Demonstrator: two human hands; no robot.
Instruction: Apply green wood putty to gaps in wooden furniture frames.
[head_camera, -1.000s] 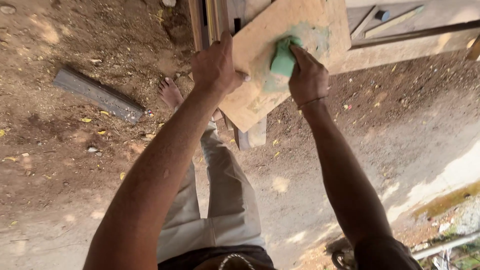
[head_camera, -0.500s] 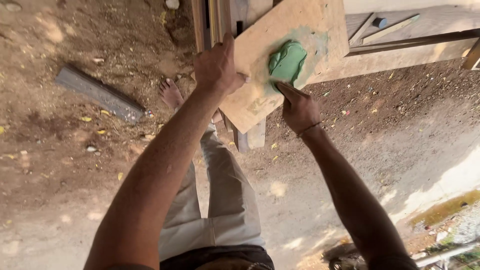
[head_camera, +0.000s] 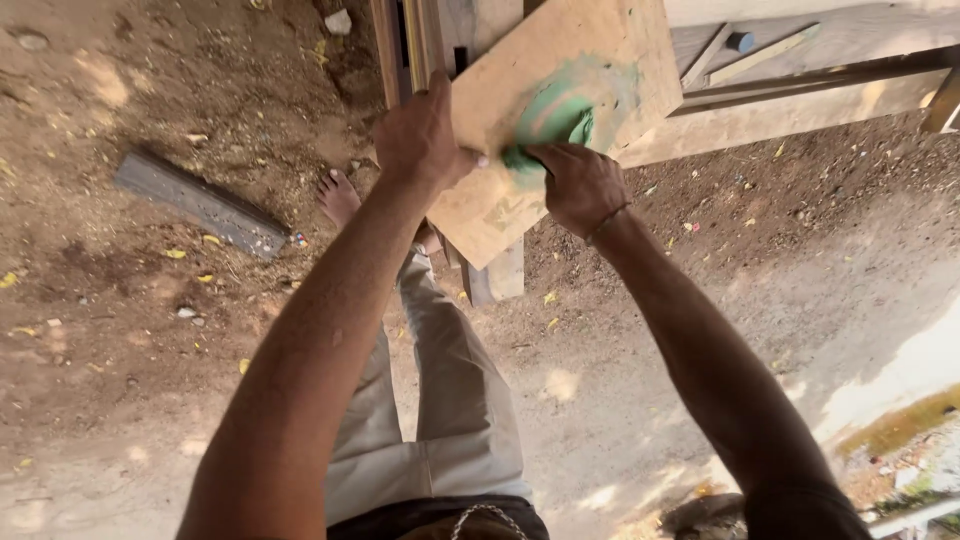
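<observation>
A tan wooden board (head_camera: 610, 40) lies tilted across a wooden frame, with a smeared green patch (head_camera: 560, 95) on its face. My left hand (head_camera: 425, 135) clamps the board's left edge, thumb pressed on top. My right hand (head_camera: 578, 183) is closed on a green pad (head_camera: 565, 132) and pushes it against the board near its lower middle. Most of the pad is hidden under my fingers.
Upright wooden rails (head_camera: 405, 45) stand behind the board. A wooden bench (head_camera: 800, 85) with a strip and a small dark object runs right. A grey bar (head_camera: 200, 203) lies on the dirt at left. My bare foot (head_camera: 340, 197) and trouser legs are below.
My right hand has slid the green pad down and left across the board, from its upper middle toward the lower edge. The left hand has kept its hold.
</observation>
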